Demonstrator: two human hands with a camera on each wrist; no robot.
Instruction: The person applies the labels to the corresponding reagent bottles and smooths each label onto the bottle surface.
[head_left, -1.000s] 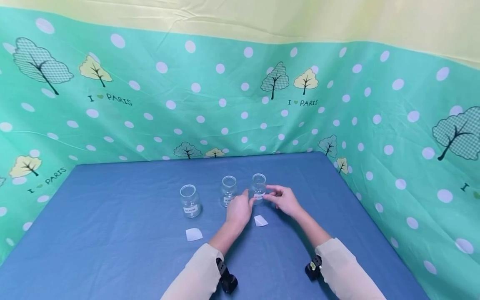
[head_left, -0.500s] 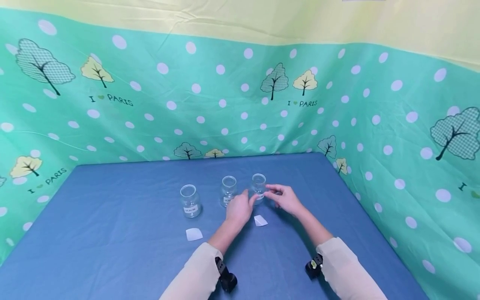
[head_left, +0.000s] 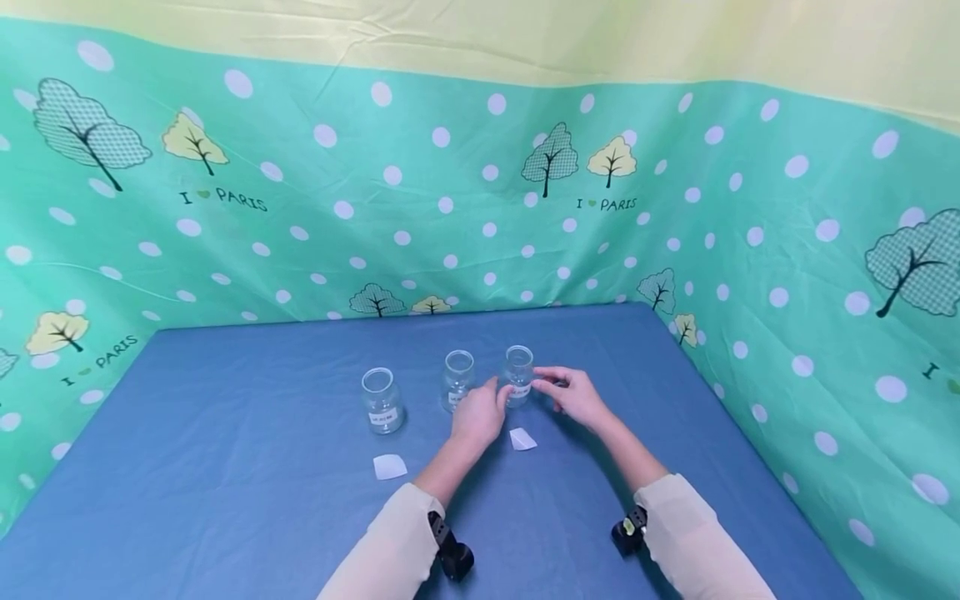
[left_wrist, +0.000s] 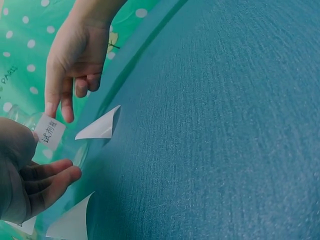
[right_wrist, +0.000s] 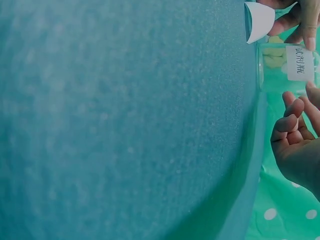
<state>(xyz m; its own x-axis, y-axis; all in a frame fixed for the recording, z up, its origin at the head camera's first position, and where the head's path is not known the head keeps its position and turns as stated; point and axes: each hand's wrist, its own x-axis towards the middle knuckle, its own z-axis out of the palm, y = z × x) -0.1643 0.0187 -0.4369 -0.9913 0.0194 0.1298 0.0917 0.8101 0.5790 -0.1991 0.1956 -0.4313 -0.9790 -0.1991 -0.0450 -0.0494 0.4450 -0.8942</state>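
A small clear glass jar (head_left: pixel 518 363) stands upright on the blue tablecloth, rightmost of three. Its white label (right_wrist: pixel 299 63) carries dark handwritten characters and faces the person. My left hand (head_left: pixel 478 414) holds the jar from the left, thumb on the label's left end. From the other side my right hand (head_left: pixel 579 398) holds it, thumb at the label's right end and forefinger against the glass. A middle jar (head_left: pixel 459 367) is partly hidden behind the left hand. Farther left is another labelled jar (head_left: pixel 382 400). In the left wrist view the left palm covers part of the held jar.
One white paper piece (head_left: pixel 522 439) lies in front of the held jar, its edge curled up. A second paper piece (head_left: pixel 389 467) lies before the left jar. Green printed cloth (head_left: pixel 450 208) hangs behind the blue-covered table (head_left: pixel 247 467) and along its sides.
The jars and papers stay in place. Both thumbs shift slightly over the label of the right jar, and the right thumb now sits a little higher than a second ago.
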